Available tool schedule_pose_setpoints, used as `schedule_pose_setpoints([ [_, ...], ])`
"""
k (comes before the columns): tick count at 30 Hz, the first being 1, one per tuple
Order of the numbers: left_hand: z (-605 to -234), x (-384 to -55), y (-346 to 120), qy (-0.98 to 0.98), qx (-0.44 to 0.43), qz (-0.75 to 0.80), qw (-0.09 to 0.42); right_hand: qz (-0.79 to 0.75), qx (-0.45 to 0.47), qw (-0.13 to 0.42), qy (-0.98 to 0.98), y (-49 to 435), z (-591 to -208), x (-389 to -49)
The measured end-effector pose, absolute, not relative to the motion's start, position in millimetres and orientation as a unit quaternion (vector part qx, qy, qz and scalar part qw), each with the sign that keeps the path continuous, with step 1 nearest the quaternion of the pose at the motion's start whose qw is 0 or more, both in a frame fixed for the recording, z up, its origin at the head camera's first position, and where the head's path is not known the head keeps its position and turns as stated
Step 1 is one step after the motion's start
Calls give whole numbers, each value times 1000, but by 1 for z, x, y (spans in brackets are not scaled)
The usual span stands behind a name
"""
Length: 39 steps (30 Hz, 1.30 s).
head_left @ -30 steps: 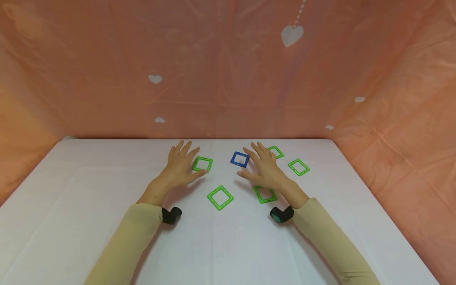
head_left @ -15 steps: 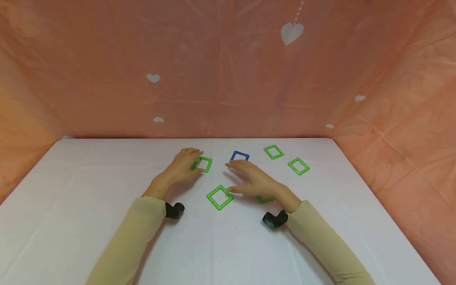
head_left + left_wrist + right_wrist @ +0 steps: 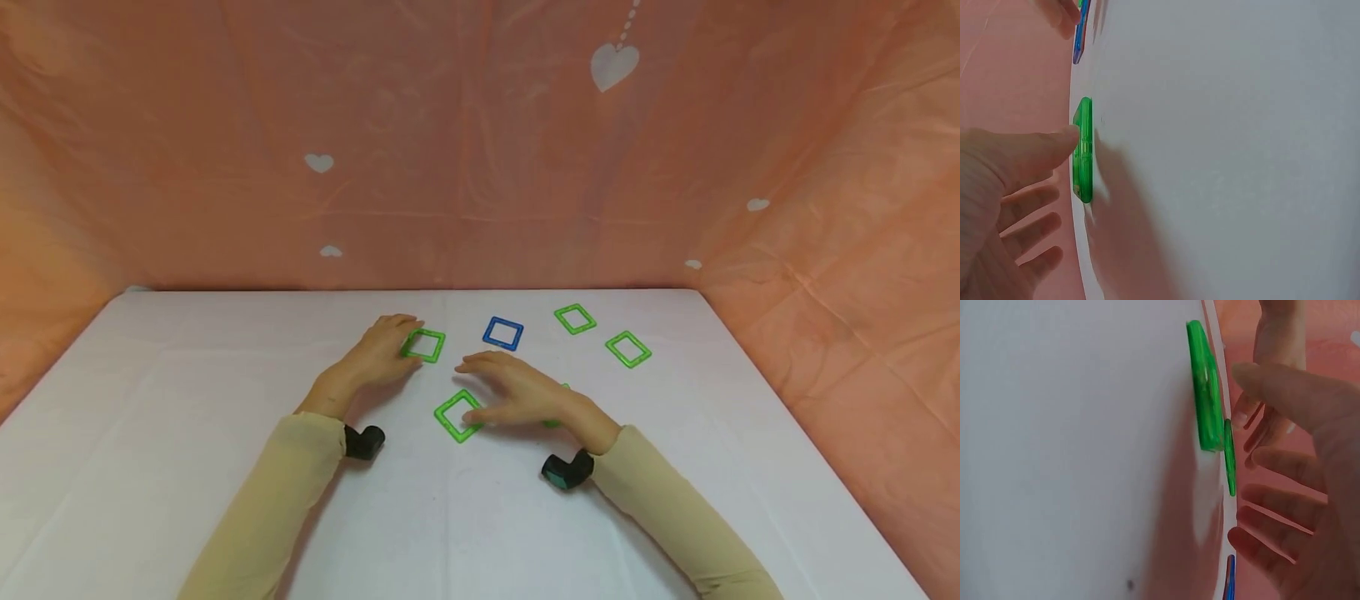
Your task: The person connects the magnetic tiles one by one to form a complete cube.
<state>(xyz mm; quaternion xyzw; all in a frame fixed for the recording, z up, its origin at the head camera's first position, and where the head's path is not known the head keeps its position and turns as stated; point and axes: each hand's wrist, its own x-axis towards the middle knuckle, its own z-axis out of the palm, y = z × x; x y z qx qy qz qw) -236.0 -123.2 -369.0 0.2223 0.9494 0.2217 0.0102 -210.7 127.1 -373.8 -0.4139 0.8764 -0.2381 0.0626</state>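
My left hand (image 3: 375, 354) is beside a green square frame tile (image 3: 440, 347) on the table, thumb at its near side and fingers at its far side. In the left wrist view the thumb tip overlaps this green tile (image 3: 1086, 169), and the other fingers are spread, relaxed. My right hand (image 3: 517, 392) hovers over a second green tile (image 3: 446, 427), its thumb overlapping the right corner. Seen from the right wrist, the thumb and loosely bent fingers stand apart from that tile (image 3: 1204, 394). Neither hand grips anything.
A blue square tile (image 3: 518, 337) lies beyond the right hand. Farther right lie two more green tiles, one at the back (image 3: 586, 313) and one nearer (image 3: 639, 342). The right wrist mostly hides another green tile (image 3: 551, 423). Orange cloth (image 3: 450, 167) hangs behind the white table.
My right hand has moved left and nearer, from beside the blue tile to over the middle green tile. My left hand's fingers have come down and bent around the left green tile.
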Motion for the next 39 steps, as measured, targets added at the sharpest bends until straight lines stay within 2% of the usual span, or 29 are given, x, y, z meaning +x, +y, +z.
schedule_pose_setpoints([
  [10, -371, -237, -122, 945, 234, 224, 42, -223, -450, 79, 861, 123, -376, -208],
  [19, -372, -237, -125, 936, 249, 245, 39, -226, -477, 108, 842, 120, -376, -208],
  [30, -377, -237, -125, 935, 230, 266, 48, -182, -480, 76, 855, 121, -374, -207],
  [39, -375, -235, -126, 924, 236, 298, 45, -224, -459, 69, 857, 126, -373, -213],
])
